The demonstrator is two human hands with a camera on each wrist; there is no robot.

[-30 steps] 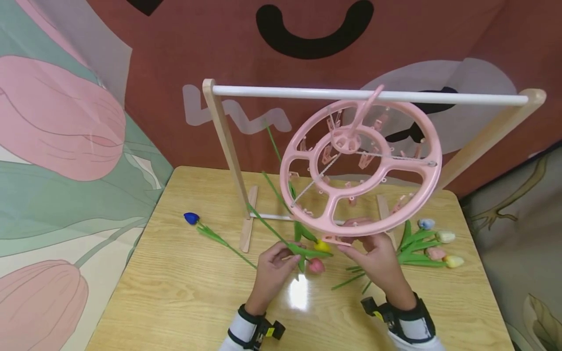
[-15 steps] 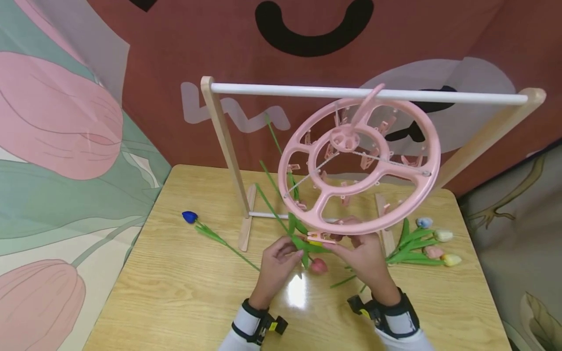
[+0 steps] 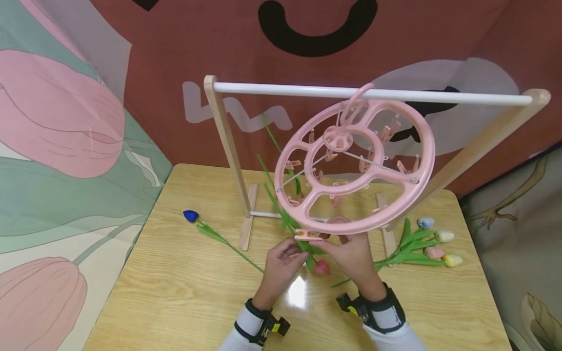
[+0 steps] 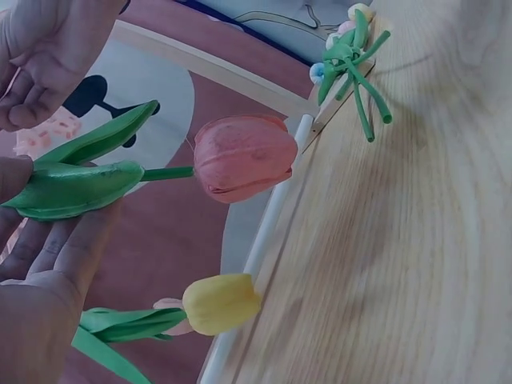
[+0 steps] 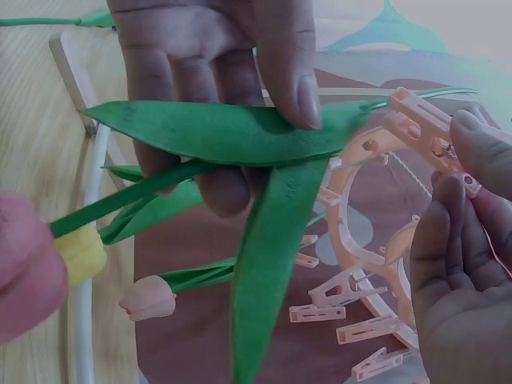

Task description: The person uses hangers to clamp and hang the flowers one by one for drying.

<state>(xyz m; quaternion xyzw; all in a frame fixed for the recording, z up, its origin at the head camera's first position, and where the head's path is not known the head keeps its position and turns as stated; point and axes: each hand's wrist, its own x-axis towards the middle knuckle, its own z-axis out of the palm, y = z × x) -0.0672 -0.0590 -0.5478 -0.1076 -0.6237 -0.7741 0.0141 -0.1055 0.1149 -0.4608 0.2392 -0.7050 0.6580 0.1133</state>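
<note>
Red tulip, artificial, hangs head-down just above the wooden table, its green leaves pinched in your left hand; thumb over one broad leaf, fingers behind it, as the right wrist view shows plainly. Your right hand sits just beside the left, fingers pinching a pink clothespin on the lower rim of the round pink clip hanger. Hands close together, each clamped on its own thing, the stem end lying near the peg; whether peg and stem touch, you cannot tell. Hanger hooks over the white rail of a wooden rack and tilts toward you. Yellow tulip and a pale pink one hang from other pegs nearby. Blue tulip lies on the table to your left; a bunch of pastel tulips lies to your right.
</note>
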